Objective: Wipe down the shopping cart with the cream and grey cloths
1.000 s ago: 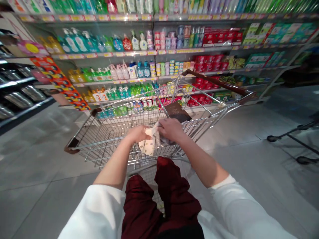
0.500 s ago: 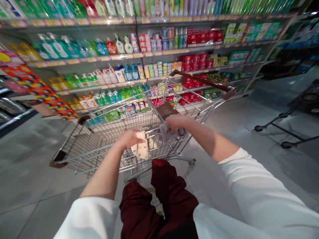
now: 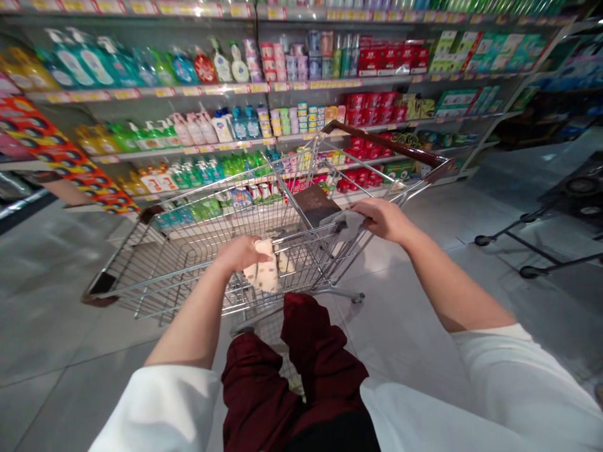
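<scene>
Dotted cloth [image 3: 262, 271] and grey cloth [image 3: 347, 224] at a cart rail [image 3: 304, 236]

Left hand [image 3: 241, 253] and right hand [image 3: 384, 220] stand apart, the former clamped on the dotted cloth, the latter holding the grey cloth's edge near the brown panel [image 3: 315, 203]

1. A big shelf [image 3: 188, 32].
2. Blue-green bottles [image 3: 89, 61] on its left part.
3. Red boxes [image 3: 387, 59] right of its middle.
4. An orange strip [image 3: 66, 154] at its left end.
5. Gray floor [image 3: 400, 351] in front.
6. A dark cart [image 3: 579, 191] in front, to its right.

Shopping cart [image 3: 101, 285] before stocked shelves [image 3: 226, 147].
Left hand [image 3: 239, 253] grips spotted cloth [image 3: 264, 274]; right hand [image 3: 385, 218] holds grey cloth [image 3: 347, 227].
</scene>
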A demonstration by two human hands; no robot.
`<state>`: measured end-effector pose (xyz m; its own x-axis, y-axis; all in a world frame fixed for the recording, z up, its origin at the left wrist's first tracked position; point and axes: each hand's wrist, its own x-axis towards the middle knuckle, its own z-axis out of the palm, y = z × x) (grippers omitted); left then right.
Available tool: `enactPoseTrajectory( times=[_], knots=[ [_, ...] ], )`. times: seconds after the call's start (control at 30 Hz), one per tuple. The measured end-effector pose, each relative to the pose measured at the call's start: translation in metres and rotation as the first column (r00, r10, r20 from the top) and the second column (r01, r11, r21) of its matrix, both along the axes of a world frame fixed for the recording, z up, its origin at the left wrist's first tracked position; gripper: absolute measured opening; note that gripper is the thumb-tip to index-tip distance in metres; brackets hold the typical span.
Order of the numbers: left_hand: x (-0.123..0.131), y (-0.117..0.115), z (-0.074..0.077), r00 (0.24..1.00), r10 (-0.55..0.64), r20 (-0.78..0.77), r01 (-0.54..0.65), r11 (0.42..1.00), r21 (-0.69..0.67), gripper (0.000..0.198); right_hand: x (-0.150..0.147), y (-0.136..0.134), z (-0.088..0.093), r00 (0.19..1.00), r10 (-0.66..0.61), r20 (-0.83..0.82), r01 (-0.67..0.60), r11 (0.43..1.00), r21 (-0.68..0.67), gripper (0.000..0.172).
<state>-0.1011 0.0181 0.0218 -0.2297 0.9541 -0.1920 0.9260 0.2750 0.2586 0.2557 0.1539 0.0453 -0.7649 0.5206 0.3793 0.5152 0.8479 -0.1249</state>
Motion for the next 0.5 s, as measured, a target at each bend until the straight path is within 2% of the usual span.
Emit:
enactPoseTrajectory(
  times=[0.07, 0.13, 0.27, 0.33, 0.5],
  knots=[
    [0.000, -0.001, 0.000, 1.000, 0.006, 0.003, -0.006, 1.000, 0.006, 0.044, 0.012, -0.016, -0.020, 0.981, -0.084, -0.177, 0.096, 0.993, 0.062, 0.049],
    [0.000, -0.001, 0.000, 1.000, 0.012, -0.003, -0.012, 1.000, 0.007, 0.043, 0.020, -0.030, -0.044, 0.927, -0.210, -0.312, 0.253, 0.962, 0.104, 0.048],
    [-0.001, 0.000, -0.002, 1.000, 0.021, -0.021, -0.021, 1.000, 0.003, 0.043, 0.019, -0.045, -0.093, 0.769, -0.441, -0.462, 0.555, 0.820, 0.141, 0.041],
    [-0.001, 0.001, -0.002, 0.999, 0.030, -0.022, -0.030, 1.000, 0.001, 0.044, 0.007, -0.044, -0.114, 0.739, -0.482, -0.471, 0.599, 0.790, 0.131, 0.040],
    [-0.001, 0.001, -0.002, 1.000, 0.026, -0.010, -0.026, 1.000, -0.001, 0.043, -0.031, -0.034, -0.158, 0.722, -0.506, -0.473, 0.578, 0.816, 0.010, 0.040]
  ],
)
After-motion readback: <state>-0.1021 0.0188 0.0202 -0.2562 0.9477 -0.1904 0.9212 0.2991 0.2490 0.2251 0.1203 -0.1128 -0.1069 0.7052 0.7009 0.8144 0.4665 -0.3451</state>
